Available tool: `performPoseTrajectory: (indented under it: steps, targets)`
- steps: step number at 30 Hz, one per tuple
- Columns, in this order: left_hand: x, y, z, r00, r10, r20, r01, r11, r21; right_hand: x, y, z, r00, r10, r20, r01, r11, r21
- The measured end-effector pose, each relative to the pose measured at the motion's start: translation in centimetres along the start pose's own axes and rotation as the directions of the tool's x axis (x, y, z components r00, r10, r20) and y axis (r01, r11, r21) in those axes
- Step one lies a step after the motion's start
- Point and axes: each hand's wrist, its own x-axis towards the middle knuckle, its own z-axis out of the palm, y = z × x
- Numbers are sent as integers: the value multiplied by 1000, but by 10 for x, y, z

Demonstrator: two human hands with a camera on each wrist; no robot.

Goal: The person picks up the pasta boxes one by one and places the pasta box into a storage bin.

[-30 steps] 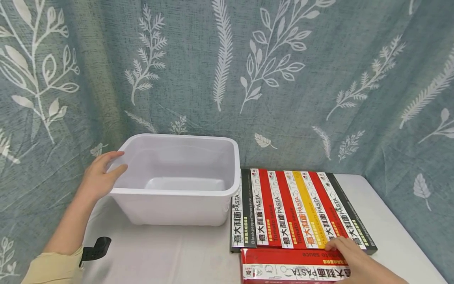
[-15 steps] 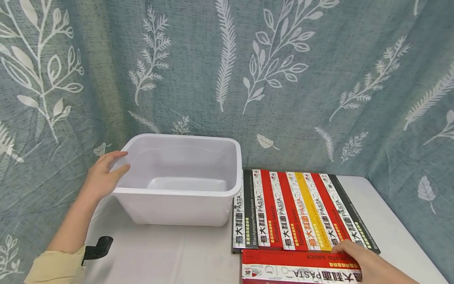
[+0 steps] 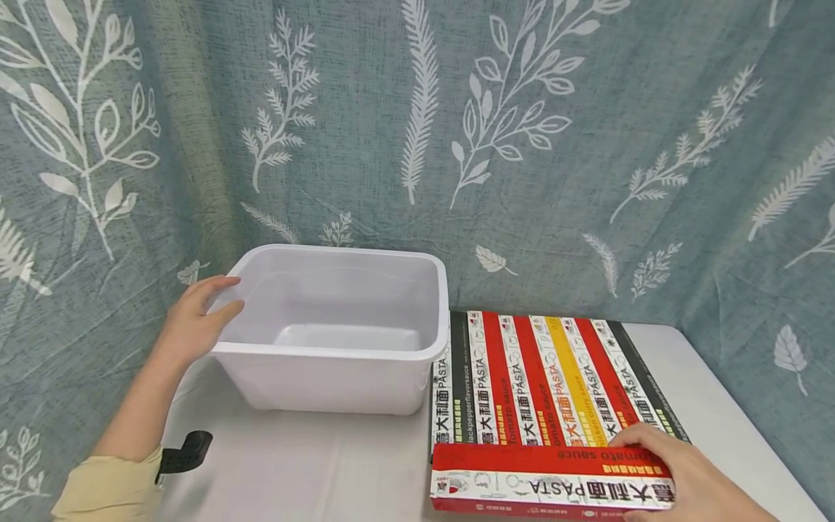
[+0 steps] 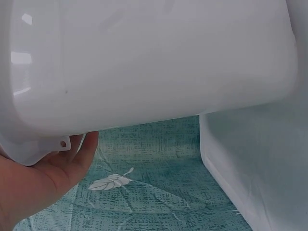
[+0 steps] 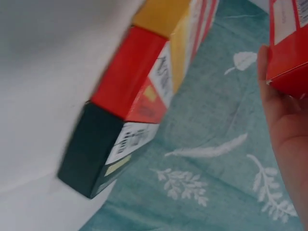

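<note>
My right hand (image 3: 691, 471) grips the right end of a red and white tomato sauce pasta box (image 3: 554, 482), fingers over its far side and thumb at the near side. The box is held crosswise, overlapping the near ends of the other boxes in the head view. In the right wrist view its red end (image 5: 291, 60) rises from my fingers. My left hand (image 3: 192, 326) holds the left rim of a white plastic tub (image 3: 333, 354), thumb on the inner side. The left wrist view shows that hand (image 4: 41, 187) beneath the tub's outer wall (image 4: 154, 62).
Several pasta boxes, black, red and yellow (image 3: 566, 384), lie side by side right of the tub on the white table (image 3: 326, 464). A blue-green leaf-print curtain (image 3: 365, 145) hangs close behind. A black strap piece (image 3: 185, 453) sticks out from the left wrist.
The red pasta box has risen off the table in my right hand and moved slightly forward, now covering the row's near ends. My left hand keeps its place on the tub; the head view shifted slightly.
</note>
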Motion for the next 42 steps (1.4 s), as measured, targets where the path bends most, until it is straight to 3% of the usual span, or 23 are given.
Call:
performPoseTrajectory:
  steps: [3,5,8,10,11,16,19,27,36,42]
  targets:
    - [0,0,0,1000,1,-4,-1,1000,-5,2,-10,-2,998,-17,-58,18,1000,25]
    - [0,0,0,1000,0,-5,0,1000,-11,5,-13,-3,986,-111,-123,112,994,5]
    - [0,-1,0,1000,0,-7,0,1000,-17,12,-18,-4,943,-250,-221,241,968,-65]
    - [-1,0,0,1000,-3,-5,2,1000,-22,19,-21,-6,900,-339,-272,317,940,-124]
    - [-1,0,0,1000,-3,-4,3,1000,-23,21,-23,-6,893,-349,-283,329,937,-119]
    - [0,0,1,1000,-4,-7,4,1000,-24,33,-41,-13,900,-294,-323,299,954,-33]
    - [1,0,1,1000,-3,-9,3,1000,-30,42,-55,-18,913,-226,-340,244,970,10]
    - [1,-2,2,1000,3,-16,-3,999,-49,79,-92,-29,932,-120,-341,125,992,-7]
    - [1,-4,2,999,23,-27,-25,998,-49,122,-128,-29,933,-150,-327,168,986,25]
    - [2,-3,1,1000,21,-16,-22,998,-52,147,-150,-28,922,-196,-333,215,976,22]
